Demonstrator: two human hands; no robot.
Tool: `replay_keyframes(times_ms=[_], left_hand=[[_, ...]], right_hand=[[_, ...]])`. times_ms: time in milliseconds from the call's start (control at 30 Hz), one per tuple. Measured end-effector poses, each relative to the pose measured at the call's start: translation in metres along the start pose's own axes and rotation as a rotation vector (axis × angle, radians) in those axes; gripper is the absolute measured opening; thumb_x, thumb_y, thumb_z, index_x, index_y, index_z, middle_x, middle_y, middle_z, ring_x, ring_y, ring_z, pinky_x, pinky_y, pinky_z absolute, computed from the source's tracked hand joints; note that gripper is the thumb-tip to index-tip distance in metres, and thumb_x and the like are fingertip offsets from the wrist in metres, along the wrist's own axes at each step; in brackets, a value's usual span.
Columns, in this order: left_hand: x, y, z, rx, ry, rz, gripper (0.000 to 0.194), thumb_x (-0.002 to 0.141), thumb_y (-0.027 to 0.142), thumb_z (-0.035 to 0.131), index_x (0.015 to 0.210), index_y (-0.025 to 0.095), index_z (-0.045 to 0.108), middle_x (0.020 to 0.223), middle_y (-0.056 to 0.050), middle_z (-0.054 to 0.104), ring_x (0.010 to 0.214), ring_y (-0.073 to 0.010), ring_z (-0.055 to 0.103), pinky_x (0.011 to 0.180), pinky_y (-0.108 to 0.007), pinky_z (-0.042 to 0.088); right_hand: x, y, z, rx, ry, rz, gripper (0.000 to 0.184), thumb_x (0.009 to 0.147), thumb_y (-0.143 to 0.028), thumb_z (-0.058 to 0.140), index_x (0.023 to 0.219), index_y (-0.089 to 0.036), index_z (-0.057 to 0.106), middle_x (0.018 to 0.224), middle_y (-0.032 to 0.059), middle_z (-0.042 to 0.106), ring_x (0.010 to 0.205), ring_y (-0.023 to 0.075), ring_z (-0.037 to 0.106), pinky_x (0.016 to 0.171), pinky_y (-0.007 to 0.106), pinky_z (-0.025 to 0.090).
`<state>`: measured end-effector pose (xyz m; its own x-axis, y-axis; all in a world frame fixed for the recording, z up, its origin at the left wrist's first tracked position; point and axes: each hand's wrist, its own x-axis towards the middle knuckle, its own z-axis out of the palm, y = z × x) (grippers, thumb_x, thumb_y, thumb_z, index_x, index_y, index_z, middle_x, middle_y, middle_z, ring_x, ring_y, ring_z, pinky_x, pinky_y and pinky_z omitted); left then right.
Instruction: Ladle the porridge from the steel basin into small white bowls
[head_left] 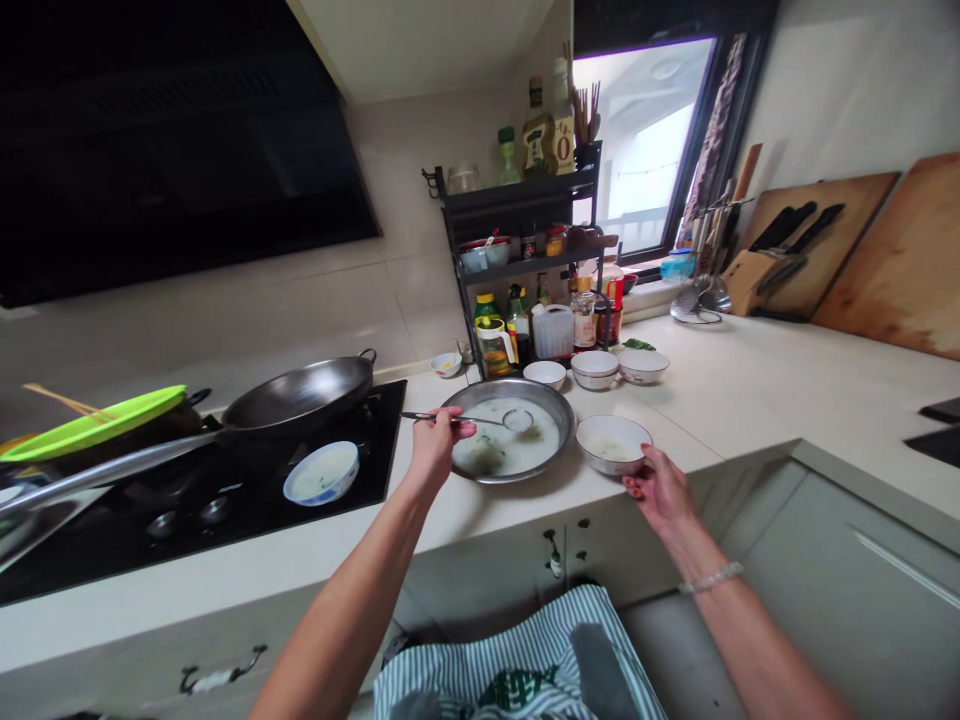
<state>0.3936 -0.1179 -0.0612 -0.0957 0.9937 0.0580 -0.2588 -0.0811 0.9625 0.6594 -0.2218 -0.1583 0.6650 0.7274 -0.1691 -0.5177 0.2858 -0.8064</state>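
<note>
My left hand [435, 440] is closed around the dark handle of a ladle [517, 420], whose round bowl hovers over or dips into a wide metal basin [568, 420]. Whitish soup or porridge [506, 450] with green bits fills much of this basin. Just right of it, my right hand [660, 485] grips the rim of a small white bowl [615, 460] between thumb and fingers. Some of the same pale food lies inside that bowl. Whether the bowl rests on the counter or is slightly lifted, I cannot tell.
A blue-and-white bowl of pale food [322, 475] stands on the black stove [255, 530], near a wok [300, 395]. Behind the basin are white bowls [595, 370] and a black rack [517, 190] with bottles. A knife block [750, 285] and cutting boards [892, 260] stand at right.
</note>
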Motion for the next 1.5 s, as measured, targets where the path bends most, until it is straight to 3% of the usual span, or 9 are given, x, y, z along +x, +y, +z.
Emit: replay_keyframes(times_ms=[367,1133,1333,1500], left_hand=[[0.002,0.006,0.015,0.019,-0.066,0.029,0.014,0.076,0.015,0.048,0.077,0.009,0.06,0.052,-0.003,0.062,0.049,-0.0141,0.064,0.061,-0.027,0.054],[-0.015,0.0,0.071,0.04,-0.261,0.056,0.01,0.078,0.017,0.047,0.079,0.013,0.056,0.052,-0.001,0.062,0.051,-0.0139,0.065,0.058,-0.025,0.053],[-0.028,-0.007,0.087,0.102,-0.379,0.089,0.008,0.079,0.015,0.047,0.078,0.015,0.055,0.049,0.0,0.059,0.047,-0.0152,0.063,0.054,-0.026,0.052],[-0.045,-0.017,0.086,0.277,-0.615,0.263,0.009,0.083,0.021,0.049,0.083,0.018,0.058,0.052,0.0,0.06,0.047,-0.015,0.061,0.05,-0.023,0.047]], right_hand=[[0.005,0.003,0.001,-0.001,-0.007,0.008,0.03,0.055,-0.031,0.074,0.07,-0.018,0.052,0.049,-0.0034,0.055,0.034,0.0085,0.046,0.029,0.016,0.026],[0.009,0.006,0.0,0.011,-0.03,0.008,0.032,0.055,-0.035,0.075,0.073,-0.019,0.053,0.048,-0.0041,0.053,0.033,0.0082,0.045,0.028,0.016,0.026],[0.01,0.007,0.0,0.012,-0.031,0.006,0.033,0.056,-0.036,0.075,0.072,-0.019,0.053,0.048,-0.0041,0.052,0.033,0.0083,0.046,0.028,0.016,0.026],[0.011,0.008,-0.001,0.012,-0.029,0.01,0.032,0.057,-0.035,0.074,0.073,-0.019,0.053,0.048,-0.0046,0.052,0.033,0.0088,0.046,0.028,0.015,0.026]])
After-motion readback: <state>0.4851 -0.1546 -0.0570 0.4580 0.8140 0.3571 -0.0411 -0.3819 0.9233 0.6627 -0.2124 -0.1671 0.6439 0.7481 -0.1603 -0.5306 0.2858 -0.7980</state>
